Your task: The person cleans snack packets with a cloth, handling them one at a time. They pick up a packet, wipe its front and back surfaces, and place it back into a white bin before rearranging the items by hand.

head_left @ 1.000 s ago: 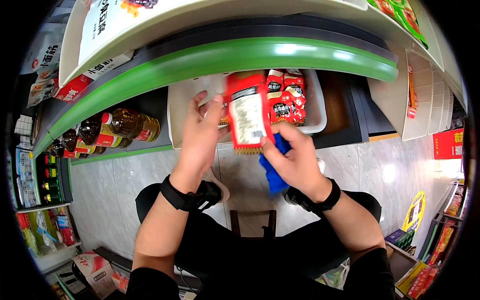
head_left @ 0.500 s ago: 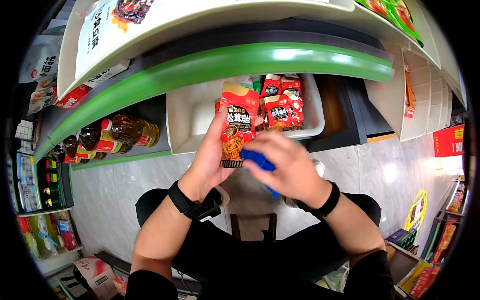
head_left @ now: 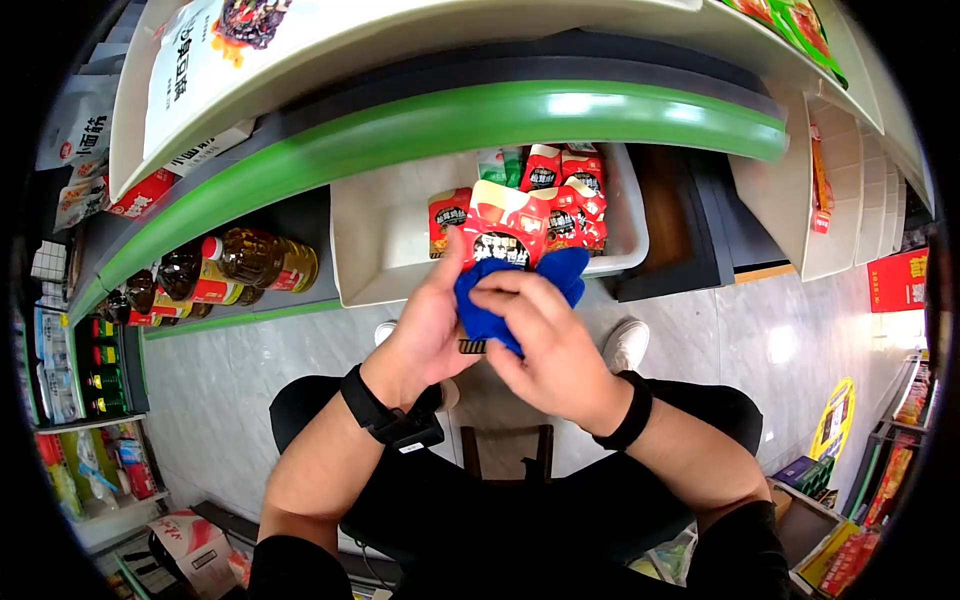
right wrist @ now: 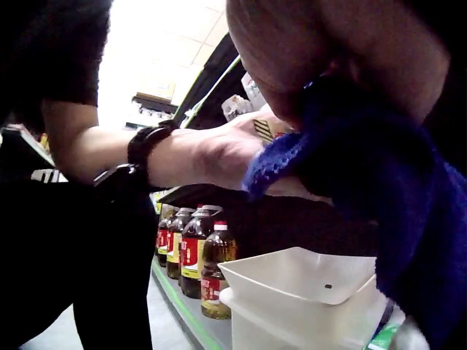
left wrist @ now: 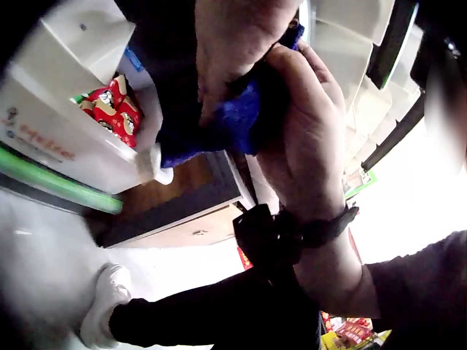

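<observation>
My left hand (head_left: pixel 425 328) holds a red and cream food packet (head_left: pixel 507 215) from its left side, face up above the front of a white bin. With bunched fingers my right hand (head_left: pixel 548 345) grips a blue cloth (head_left: pixel 567 272), which lies over the packet's lower half and hides most of it. Only a striped bottom edge shows below the cloth. In the right wrist view the cloth (right wrist: pixel 408 197) hangs down in folds from the hand. Several similar red packets (head_left: pixel 575 232) lie in the right part of the white bin (head_left: pixel 375 240).
A green-edged shelf (head_left: pixel 480 115) overhangs the bin. Bottles of dark oil (head_left: pixel 255 260) lie along the lower shelf at the left. A dark wooden compartment (head_left: pixel 660 220) adjoins the bin on the right. Below are the tiled floor (head_left: pixel 220 375) and a white shoe (head_left: pixel 627 345).
The packet has turned from its back to its printed front and is now in the left hand. The right hand, off the packet, has brought the blue cloth over its front.
</observation>
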{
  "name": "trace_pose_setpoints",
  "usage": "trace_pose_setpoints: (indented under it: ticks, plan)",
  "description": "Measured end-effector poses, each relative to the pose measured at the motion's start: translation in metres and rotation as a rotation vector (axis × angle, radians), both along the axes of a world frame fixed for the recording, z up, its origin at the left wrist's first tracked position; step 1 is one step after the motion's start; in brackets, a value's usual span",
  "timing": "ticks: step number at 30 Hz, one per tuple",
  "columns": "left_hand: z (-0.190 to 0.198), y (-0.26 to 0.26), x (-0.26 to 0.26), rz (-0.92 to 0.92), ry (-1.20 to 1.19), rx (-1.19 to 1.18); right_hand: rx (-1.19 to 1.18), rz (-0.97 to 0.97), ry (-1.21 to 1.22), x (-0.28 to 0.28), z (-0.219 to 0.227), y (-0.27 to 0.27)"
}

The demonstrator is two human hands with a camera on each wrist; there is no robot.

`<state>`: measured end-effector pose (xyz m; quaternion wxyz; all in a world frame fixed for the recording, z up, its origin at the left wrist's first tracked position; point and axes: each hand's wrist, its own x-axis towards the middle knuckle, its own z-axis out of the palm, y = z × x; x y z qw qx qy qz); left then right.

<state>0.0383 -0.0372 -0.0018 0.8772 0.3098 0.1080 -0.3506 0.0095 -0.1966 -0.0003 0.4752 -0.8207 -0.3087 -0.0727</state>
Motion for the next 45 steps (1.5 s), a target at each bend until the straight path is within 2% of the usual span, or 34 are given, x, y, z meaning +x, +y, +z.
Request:
trace_pose_setpoints:
  ticks: [6, 10, 14, 18, 22, 24, 25, 29, 34, 36, 42, 45]
  plan:
    - [0.003, 0.004, 0.005, 0.066, 0.016, 0.013, 0.016, 0.106, -0.044, -0.001, 0.0, 0.0]
    - [0.001, 0.008, 0.004, 0.08, -0.008, 0.031, -0.113, 0.114, -0.004, 0.002, 0.0, -0.006]
    - [0.008, 0.011, 0.009, 0.118, -0.067, 0.05, -0.236, -0.039, -0.035, 0.01, -0.005, -0.015]
    - [0.009, 0.007, 0.01, 0.154, -0.063, 0.061, -0.08, -0.181, -0.037, 0.015, -0.01, -0.015]
    - [0.005, 0.0, 0.007, 0.114, -0.081, 0.128, -0.075, -0.023, -0.127, 0.007, 0.002, -0.005]
    - [0.014, 0.0, 0.004, 0.052, -0.099, 0.172, -0.047, 0.061, -0.143, -0.004, 0.01, 0.003]
    - [0.023, -0.003, 0.002, 0.087, -0.114, 0.232, -0.03, 0.089, -0.154, -0.005, 0.01, 0.005]
    - [0.013, 0.002, 0.001, 0.044, -0.086, 0.122, -0.11, 0.104, -0.199, -0.002, 0.005, 0.005]
    - [0.006, 0.006, 0.003, 0.115, -0.086, 0.142, -0.338, -0.014, -0.206, 0.009, 0.001, -0.008]
    - [0.012, 0.005, 0.002, 0.121, -0.089, 0.197, -0.34, -0.077, -0.101, 0.015, 0.002, -0.014]
    - [0.022, 0.001, 0.0, 0.07, -0.097, 0.224, -0.057, -0.286, -0.173, 0.035, 0.003, -0.028]
    - [0.021, -0.002, -0.003, 0.029, -0.08, 0.242, -0.127, -0.242, -0.209, 0.028, 0.006, -0.023]
